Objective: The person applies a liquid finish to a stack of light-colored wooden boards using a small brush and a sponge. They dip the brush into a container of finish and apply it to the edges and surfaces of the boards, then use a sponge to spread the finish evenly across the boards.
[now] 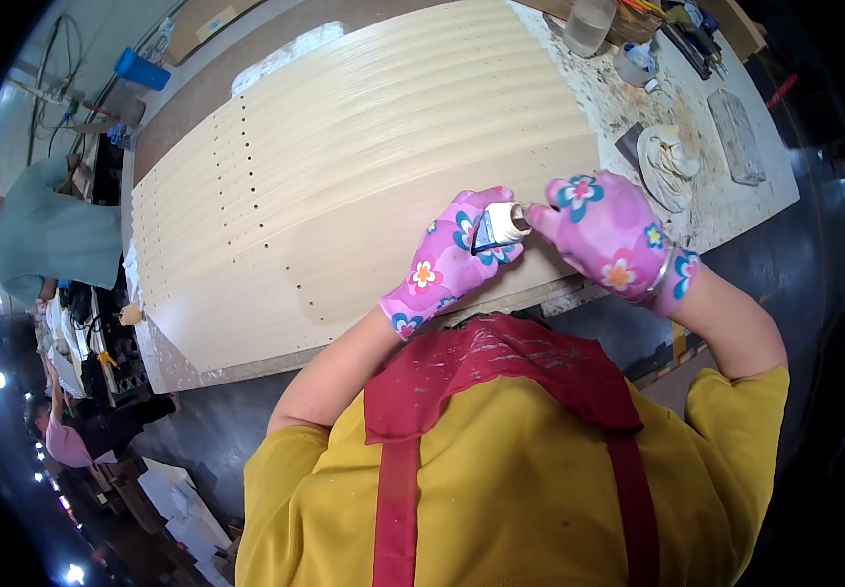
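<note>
Both my hands wear pink gloves with a flower pattern. My left hand (456, 249) is wrapped round a small white bottle (508, 223) with a dark blue label, its opening turned toward the right. Close by the bottle's mouth is my right hand (610, 230), its fingers curled and the fingertips pinched together. Whether anything small sits in that pinch is too hard to make out. Beneath both hands lies a large pale wood panel (383, 166) with wavy ridges and rows of small dark holes.
On the stained worktable (682, 191) to the right are a crumpled cream cloth (672, 157), a grey block (736, 137), a small tub (636, 65) and a clear jar (589, 27). A blue cup (141, 69) stands far left. Two other people work at left, one in a green shirt (55, 230).
</note>
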The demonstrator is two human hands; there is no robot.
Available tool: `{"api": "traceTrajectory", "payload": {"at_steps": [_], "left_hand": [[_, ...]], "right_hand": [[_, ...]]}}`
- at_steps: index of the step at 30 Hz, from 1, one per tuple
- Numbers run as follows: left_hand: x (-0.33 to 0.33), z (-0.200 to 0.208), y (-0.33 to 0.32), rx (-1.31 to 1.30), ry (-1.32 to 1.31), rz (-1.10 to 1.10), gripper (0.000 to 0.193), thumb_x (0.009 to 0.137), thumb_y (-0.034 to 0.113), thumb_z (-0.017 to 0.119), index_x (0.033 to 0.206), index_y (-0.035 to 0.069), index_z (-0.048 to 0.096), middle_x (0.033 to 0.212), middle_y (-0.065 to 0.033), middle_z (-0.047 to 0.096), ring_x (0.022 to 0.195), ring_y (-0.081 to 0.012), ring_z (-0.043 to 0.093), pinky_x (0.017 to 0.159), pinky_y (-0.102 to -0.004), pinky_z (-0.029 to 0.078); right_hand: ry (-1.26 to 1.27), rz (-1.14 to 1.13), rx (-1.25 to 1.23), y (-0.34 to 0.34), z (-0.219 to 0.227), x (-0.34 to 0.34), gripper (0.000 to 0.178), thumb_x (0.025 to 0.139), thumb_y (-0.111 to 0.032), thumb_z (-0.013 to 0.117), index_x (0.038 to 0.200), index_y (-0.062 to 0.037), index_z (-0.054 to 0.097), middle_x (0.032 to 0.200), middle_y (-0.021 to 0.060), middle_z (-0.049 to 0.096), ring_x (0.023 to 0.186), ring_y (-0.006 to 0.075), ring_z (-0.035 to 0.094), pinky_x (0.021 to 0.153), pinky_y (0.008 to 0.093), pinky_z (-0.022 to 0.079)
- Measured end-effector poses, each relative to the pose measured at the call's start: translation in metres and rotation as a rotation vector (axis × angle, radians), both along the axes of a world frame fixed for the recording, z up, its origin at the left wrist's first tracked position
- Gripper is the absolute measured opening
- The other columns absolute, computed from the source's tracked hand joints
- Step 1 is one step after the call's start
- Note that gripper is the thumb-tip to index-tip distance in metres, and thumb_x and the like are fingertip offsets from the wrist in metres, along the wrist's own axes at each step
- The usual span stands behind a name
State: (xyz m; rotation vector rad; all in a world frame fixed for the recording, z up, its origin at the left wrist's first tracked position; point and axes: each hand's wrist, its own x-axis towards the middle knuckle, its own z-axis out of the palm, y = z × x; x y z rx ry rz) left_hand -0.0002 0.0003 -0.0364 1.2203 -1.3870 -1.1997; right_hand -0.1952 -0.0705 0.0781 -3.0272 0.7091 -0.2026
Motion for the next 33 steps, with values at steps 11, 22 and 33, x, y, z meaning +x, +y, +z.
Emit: {"api": "traceTrajectory", "payload": {"at_steps": [11, 22, 33], "left_hand": [[0.005, 0.021, -0.004, 0.164, 0.056, -0.168, 0.057, 0.08, 0.01, 0.077, 0.13, 0.007, 0.051, 0.117, -0.0074, 0.059, 0.106, -0.0147, 0.059, 0.092, -0.0297, 0.049], [0.003, 0.011, -0.001, 0.065, 0.141, -0.15, 0.053, 0.08, 0.003, 0.074, 0.128, 0.009, 0.053, 0.12, -0.0074, 0.056, 0.112, -0.0184, 0.057, 0.094, -0.0294, 0.047], [0.0, 0.013, -0.001, -0.124, 0.024, -0.056, 0.057, 0.076, -0.007, 0.069, 0.128, 0.008, 0.053, 0.118, -0.0082, 0.053, 0.111, -0.0202, 0.057, 0.093, -0.0299, 0.049]], "right_hand": [[0.03, 0.19, 0.164, -0.022, 0.016, 0.0, 0.016, 0.085, -0.023, 0.057, 0.079, -0.009, 0.061, 0.069, 0.0104, 0.06, 0.067, 0.03, 0.062, 0.064, 0.0396, 0.051], [0.185, 0.249, 0.009, -0.022, 0.025, -0.005, 0.023, 0.077, -0.011, 0.061, 0.1, -0.0107, 0.063, 0.073, 0.0057, 0.059, 0.07, 0.0264, 0.063, 0.062, 0.0392, 0.05], [0.091, -0.094, 0.454, -0.009, 0.029, -0.004, 0.017, 0.084, -0.013, 0.057, 0.098, -0.0119, 0.066, 0.071, 0.0123, 0.065, 0.069, 0.0325, 0.065, 0.062, 0.0417, 0.051]]}}
